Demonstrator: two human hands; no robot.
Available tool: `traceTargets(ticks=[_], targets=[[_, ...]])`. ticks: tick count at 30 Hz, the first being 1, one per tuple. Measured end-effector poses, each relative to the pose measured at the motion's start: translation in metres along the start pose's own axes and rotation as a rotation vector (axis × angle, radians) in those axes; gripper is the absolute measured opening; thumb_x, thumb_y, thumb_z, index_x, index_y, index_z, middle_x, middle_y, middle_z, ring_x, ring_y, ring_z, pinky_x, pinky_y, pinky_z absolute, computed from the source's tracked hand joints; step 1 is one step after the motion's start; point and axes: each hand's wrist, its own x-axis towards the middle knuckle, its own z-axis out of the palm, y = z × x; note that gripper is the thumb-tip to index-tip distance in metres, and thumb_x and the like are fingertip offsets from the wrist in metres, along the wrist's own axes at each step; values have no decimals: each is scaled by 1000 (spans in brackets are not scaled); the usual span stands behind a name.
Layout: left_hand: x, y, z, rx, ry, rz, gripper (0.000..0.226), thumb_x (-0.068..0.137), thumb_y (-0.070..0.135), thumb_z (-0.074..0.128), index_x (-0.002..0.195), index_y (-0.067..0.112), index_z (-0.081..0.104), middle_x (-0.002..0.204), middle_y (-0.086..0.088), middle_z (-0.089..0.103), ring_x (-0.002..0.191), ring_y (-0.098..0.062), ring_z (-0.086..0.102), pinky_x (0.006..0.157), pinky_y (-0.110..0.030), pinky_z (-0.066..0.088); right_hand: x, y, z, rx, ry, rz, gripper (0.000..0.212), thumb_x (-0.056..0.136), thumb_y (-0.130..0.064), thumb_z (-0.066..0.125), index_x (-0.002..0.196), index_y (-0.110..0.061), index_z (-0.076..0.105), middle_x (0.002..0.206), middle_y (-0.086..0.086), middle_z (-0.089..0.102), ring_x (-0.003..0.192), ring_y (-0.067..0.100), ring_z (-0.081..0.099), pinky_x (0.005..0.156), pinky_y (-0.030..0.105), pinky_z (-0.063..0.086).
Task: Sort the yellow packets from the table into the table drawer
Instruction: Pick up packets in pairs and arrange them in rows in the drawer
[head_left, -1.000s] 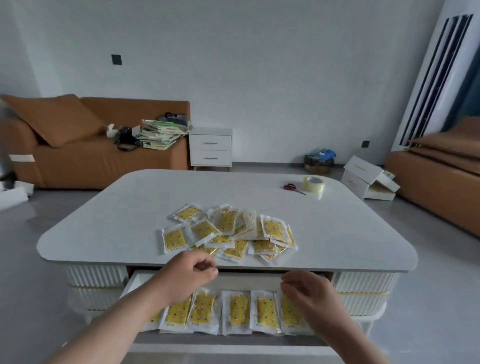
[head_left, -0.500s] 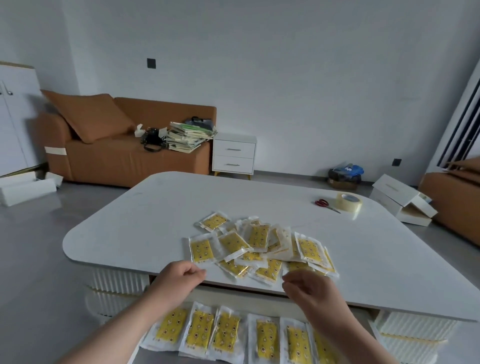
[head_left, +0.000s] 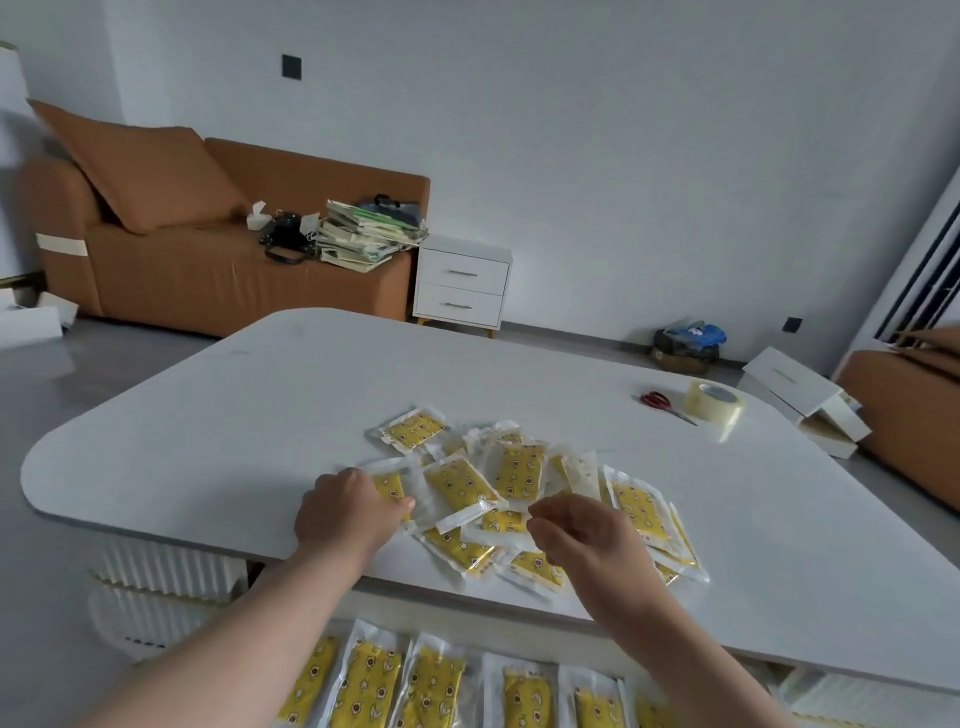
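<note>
Roughly a dozen yellow star-printed packets (head_left: 519, 478) in clear plastic sleeves lay overlapped near the front edge of the white rounded counter (head_left: 260, 405); six more packets (head_left: 363, 686) lined the open drawer (head_left: 498, 636) below. The left grip (head_left: 348, 512) was curled onto the leftmost packet (head_left: 390, 486); whether the right grip (head_left: 582, 535) held anything I could not tell. Slippery sleeves could well drag neighbours off the edge.
</note>
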Motion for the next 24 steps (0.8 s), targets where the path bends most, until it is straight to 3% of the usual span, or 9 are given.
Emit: traceTargets(ticks=[7,10,14,17,20,22,24], targets=[[14,4,-8,-51,-127,-87,52,71,38,78,112,10,59,117,-8,64,108,-28,63,80,-29,49,9,14,-10,44,35,26,15,89,-15,68,102,-18,74,83,-7,76,76,2,68,70,21,53],[20,-1,-13,-167,-184,-143,46,65,29,82,102,10,61,102,-7,67,94,-26,66,73,-27,49,13,16,-7,10,42,24,16,88,-17,68,104,-17,73,82,-5,75,73,1,67,67,18,53],[34,-14,-16,-413,-192,-206,33,60,11,80,89,6,65,84,-11,69,78,-27,67,72,-33,55,31,11,14,-112,-11,23,25,88,-25,70,112,-17,71,92,-10,72,82,1,67,72,15,54],[42,-23,-18,-612,-161,-230,19,67,-3,75,81,1,62,80,-15,66,70,-26,61,59,-28,45,58,4,39,-288,2,17,36,88,-32,68,122,-20,67,103,-12,68,87,-1,62,79,16,51],[46,-28,-19,-713,-133,-225,19,70,-6,76,78,0,61,76,-15,64,65,-24,56,58,-27,41,81,-2,61,-415,29,89,49,89,-42,65,132,-20,58,94,-7,64,66,-1,61,60,16,46],[48,-30,-20,-754,-120,-230,20,70,-5,78,81,-1,62,77,-15,65,66,-25,57,60,-28,42,94,-1,73,-532,14,150,54,85,-52,66,126,-17,58,91,-4,64,75,11,65,65,24,49],[52,-33,-21,-797,-115,-247,22,70,-4,80,84,-1,63,79,-14,66,67,-25,59,64,-30,44,102,3,84,-694,-14,174,47,81,-58,65,99,-15,60,92,-1,64,90,19,61,77,31,53]])
